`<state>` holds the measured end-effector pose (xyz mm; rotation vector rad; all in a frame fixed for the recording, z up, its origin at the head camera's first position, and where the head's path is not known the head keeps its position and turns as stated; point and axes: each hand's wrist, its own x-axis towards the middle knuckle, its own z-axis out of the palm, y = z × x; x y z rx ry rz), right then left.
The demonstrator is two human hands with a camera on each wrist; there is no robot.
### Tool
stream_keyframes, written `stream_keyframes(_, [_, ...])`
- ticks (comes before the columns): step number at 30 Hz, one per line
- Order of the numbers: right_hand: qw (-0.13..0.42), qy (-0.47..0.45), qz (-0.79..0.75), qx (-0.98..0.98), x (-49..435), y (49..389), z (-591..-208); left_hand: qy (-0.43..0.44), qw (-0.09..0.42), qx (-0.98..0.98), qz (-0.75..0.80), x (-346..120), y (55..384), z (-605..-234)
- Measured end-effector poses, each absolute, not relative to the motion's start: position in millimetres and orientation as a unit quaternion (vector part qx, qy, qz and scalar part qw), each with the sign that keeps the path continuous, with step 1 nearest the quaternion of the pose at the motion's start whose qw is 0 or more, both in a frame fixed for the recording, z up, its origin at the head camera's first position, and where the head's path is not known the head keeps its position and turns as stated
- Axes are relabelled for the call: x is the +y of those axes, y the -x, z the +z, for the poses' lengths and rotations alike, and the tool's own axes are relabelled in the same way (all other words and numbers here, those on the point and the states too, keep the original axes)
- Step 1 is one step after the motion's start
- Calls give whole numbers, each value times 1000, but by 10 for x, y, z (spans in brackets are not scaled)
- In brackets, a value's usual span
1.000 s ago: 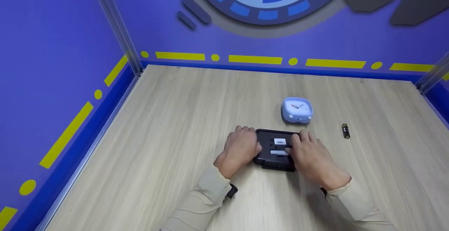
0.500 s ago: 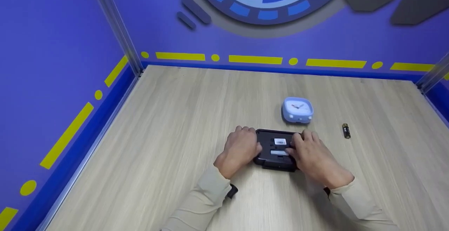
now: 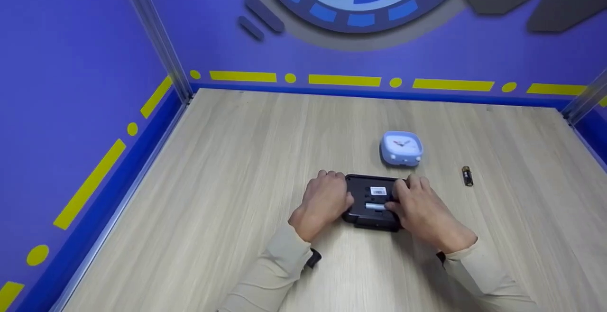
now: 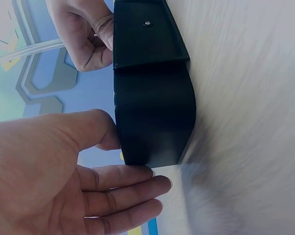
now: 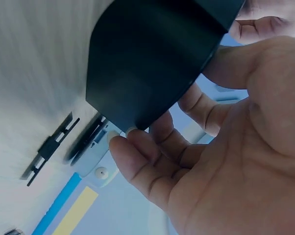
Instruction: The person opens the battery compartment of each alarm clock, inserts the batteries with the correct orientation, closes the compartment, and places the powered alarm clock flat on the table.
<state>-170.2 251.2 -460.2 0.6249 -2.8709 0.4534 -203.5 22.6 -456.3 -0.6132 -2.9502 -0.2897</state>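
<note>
A black clock [image 3: 379, 217] lies on the table with its back upward, showing a white barcode label and a slot with a silver battery [image 3: 374, 206] in it. My left hand [image 3: 325, 200] grips the clock's left side, thumb over the back's edge and fingers along the side wall. On the right side, my right hand [image 3: 424, 215] holds the clock. Its thumb reaches onto the back at the right end of the battery, partly hiding the slot, while the fingertips touch the far corner in the right wrist view.
Behind the black clock stands a light blue alarm clock [image 3: 402, 148]. A loose black and gold battery [image 3: 467, 176] lies to the right. In the right wrist view, a small black slotted plastic piece [image 5: 49, 149] lies on the table. Blue panels border the table's left and back.
My right wrist has shifted slightly to the right, its thumb staying at the battery's right end. The left hand and the black clock hold their places.
</note>
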Motion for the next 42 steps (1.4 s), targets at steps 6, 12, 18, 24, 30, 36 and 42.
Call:
stream_keyframes(6, [83, -208, 149, -963, 2509, 1704, -4599, 201, 61, -973, -90, 227, 2034, -4575])
stream_keyframes(12, [83, -202, 156, -963, 2518, 1713, -4602, 204, 65, -973, -84, 230, 2034, -4576])
stream_keyframes(18, [90, -197, 160, -963, 2509, 1719, -4595, 202, 59, -974, -85, 226, 2028, -4565])
stream_keyframes(24, [75, -176, 145, -971, 2489, 1714, -4594, 203, 57, -974, -84, 227, 2027, -4572])
stream_keyframes(30, [75, -165, 131, -975, 2491, 1708, -4573, 203, 59, -974, -79, 231, 2021, -4562])
stream_keyframes(36, [77, -156, 144, -974, 2494, 1693, -4543, 203, 72, -974, -77, 231, 2003, -4572])
stream_keyframes(42, [80, -136, 158, -975, 2504, 1702, -4516, 200, 98, -973, -64, 244, 2004, -4596])
